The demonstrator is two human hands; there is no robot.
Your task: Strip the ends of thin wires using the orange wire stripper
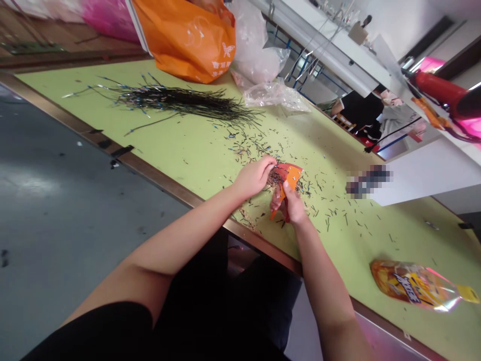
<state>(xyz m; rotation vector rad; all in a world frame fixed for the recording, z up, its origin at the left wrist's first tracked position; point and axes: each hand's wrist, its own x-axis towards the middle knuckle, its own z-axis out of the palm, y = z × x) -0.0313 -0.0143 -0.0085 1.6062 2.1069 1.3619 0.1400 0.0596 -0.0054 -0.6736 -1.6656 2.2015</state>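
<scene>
My right hand (pixel 291 203) is wrapped round an orange and red hand tool (pixel 292 176) over the green table (pixel 195 165). Just left of the tool's head is my left hand (pixel 257 175), its fingers pinched together on a thin dark wire (pixel 278 167) that reaches the tool. Small cut pieces of wire (pixel 244 150) lie scattered under and around both hands. Farther back on the left lies a large bundle of black wires (pixel 188 103) with some blue and bare ends.
An orange bag (pixel 191 42) and clear plastic bags (pixel 259 60) sit at the table's back edge. On the right, a bottle (pixel 417 286) lies on its side near a white panel (pixel 424 173). A person in black (pixel 358 110) is farther back.
</scene>
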